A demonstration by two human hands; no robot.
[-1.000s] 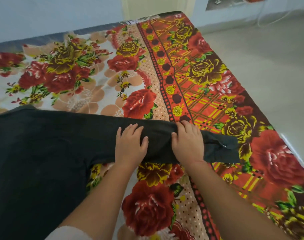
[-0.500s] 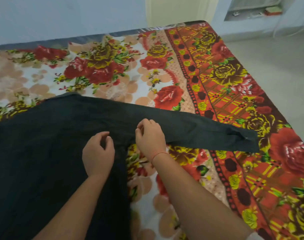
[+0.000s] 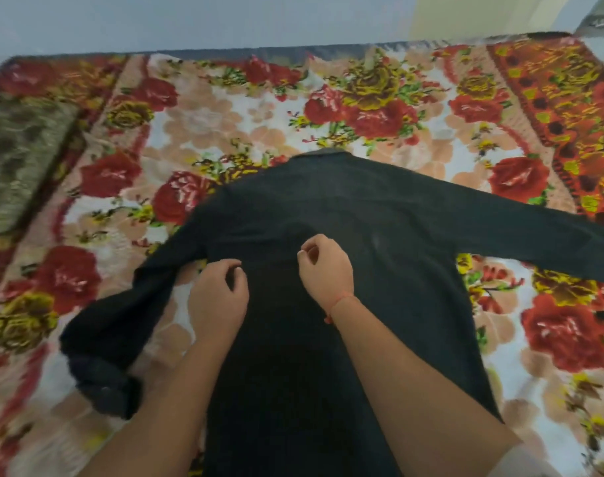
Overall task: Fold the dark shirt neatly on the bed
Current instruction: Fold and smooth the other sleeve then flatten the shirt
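Observation:
The dark shirt (image 3: 328, 215) lies spread flat on the bed's floral cover (image 3: 225, 118), collar at the far end. Its right sleeve (image 3: 521, 232) stretches straight out to the right. The left sleeve (image 3: 121, 325) bends down to the near left and ends in a crumpled cuff. My left hand (image 3: 221, 294) is over the shirt's left side by the armpit, fingers curled, holding nothing that I can see. My right hand (image 3: 324, 266) is over the middle of the shirt's body, fingers curled toward the thumb, with no fabric in it.
An olive patterned cushion (image 3: 18, 160) lies at the bed's left edge. A pale wall (image 3: 190, 18) runs along the far side of the bed. The cover's orange border (image 3: 569, 108) marks the right end.
Both hands left the right sleeve, where they pressed flat, and moved left to the shirt's body, fingers curled. The view swung left; the whole shirt and left sleeve now show.

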